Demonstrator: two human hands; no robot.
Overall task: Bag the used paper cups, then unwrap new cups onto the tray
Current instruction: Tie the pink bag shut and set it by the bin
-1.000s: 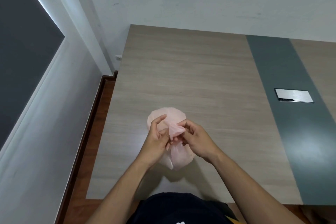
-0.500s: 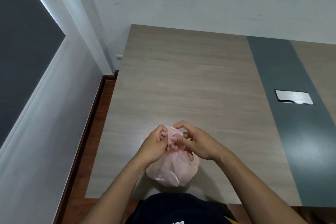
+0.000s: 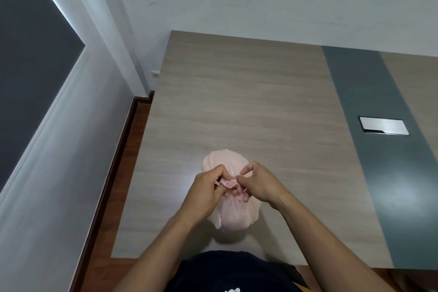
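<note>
We cannot make out what the pink plastic bag (image 3: 233, 218) holds; its film is too cloudy. The left hand (image 3: 203, 193) and right hand (image 3: 262, 185) pinch its gathered neck and cover the bag's middle. Several fingertips are buried in the folds, so we cannot tell whether a knot has formed. Both forearms run off the bottom edge. The worktop (image 3: 237, 102) is cut by the right edge, and its near edge is partly hidden by arms and torso. White print on the dark shirt (image 3: 213, 270) is cropped and unreadable. The white wall fitting (image 3: 155, 74) is too small to identify.
</note>
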